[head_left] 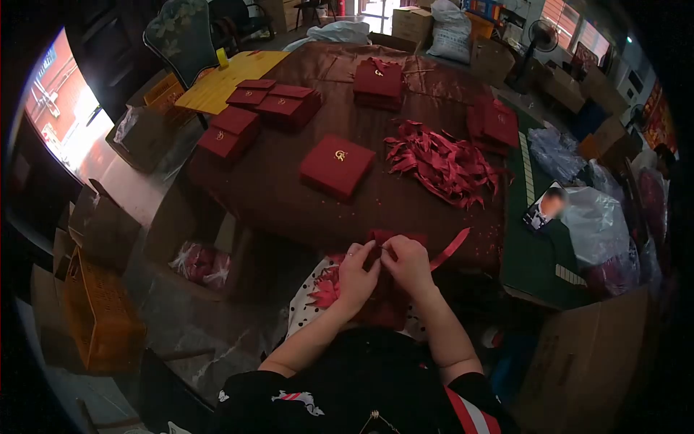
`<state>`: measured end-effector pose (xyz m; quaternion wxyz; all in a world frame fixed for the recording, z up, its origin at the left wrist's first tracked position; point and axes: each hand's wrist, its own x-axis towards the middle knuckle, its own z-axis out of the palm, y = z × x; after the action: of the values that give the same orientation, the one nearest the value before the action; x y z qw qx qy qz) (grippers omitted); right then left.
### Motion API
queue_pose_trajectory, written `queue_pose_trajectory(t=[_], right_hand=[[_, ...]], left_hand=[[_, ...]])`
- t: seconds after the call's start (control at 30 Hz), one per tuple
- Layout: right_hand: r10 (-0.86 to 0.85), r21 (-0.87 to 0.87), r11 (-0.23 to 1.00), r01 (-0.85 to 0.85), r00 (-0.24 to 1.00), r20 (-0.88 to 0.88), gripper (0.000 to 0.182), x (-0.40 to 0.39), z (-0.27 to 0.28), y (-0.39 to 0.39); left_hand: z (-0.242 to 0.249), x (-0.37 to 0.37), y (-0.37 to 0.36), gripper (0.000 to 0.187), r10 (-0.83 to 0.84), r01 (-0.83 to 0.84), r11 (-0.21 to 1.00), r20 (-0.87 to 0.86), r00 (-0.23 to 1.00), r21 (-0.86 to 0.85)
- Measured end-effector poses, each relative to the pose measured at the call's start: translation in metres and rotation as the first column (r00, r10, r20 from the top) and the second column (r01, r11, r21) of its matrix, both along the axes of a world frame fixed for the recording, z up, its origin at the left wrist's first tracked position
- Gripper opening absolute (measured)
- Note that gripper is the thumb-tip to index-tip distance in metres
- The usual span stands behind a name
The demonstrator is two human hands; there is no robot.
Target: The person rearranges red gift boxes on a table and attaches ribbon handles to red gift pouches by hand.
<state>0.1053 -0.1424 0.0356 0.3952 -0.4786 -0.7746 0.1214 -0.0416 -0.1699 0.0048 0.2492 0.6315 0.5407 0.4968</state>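
A dark red fabric pouch [387,315] lies across my lap at the table's near edge. My left hand [358,273] is closed in a pinch on the pouch's upper part. Close beside it, my right hand [408,265] also pinches, thumb and fingertips together. From behind the right hand a red ribbon [451,247] sticks out to the right; its inner end is hidden by the fingers. More red ribbon pieces [327,288] rest on the dotted cloth [302,304] left of my left wrist.
Stacked red pouches with gold marks [338,165] stand on the brown-covered table [267,188], beside a heap of red ribbons [441,160]. A phone [543,208] and plastic bags [594,224] are at the right. Cardboard boxes [589,354] and an orange crate [101,315] flank me.
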Motion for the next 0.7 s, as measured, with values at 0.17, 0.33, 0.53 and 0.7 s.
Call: queue_pose_trajectory(t=[0.17,0.33,0.53,0.7], right_hand=[[0.045,0.03,0.998,-0.047,0.998,0.044,0.011,-0.004,-0.009,-0.005],[-0.098,-0.248,0.967,0.053,0.98,-0.171,0.012,-0.01,-0.005,-0.01],[0.043,0.031,0.998,-0.047,0.991,0.123,0.01,-0.004,-0.01,-0.005],[0.086,-0.114,0.991,-0.076,0.992,0.091,0.016,0.003,-0.012,-0.001]], left_hand=[[-0.003,-0.001,0.0,0.039,-0.009,0.009,1.0,-0.014,1.0,-0.025],[-0.003,-0.001,-0.002,0.039,-0.008,0.009,1.0,-0.073,0.997,0.019],[-0.007,0.0,-0.013,0.039,-0.004,0.028,0.997,-0.319,0.948,0.07],[-0.012,-0.008,-0.004,0.036,-0.061,0.064,0.998,-0.159,0.985,0.015]])
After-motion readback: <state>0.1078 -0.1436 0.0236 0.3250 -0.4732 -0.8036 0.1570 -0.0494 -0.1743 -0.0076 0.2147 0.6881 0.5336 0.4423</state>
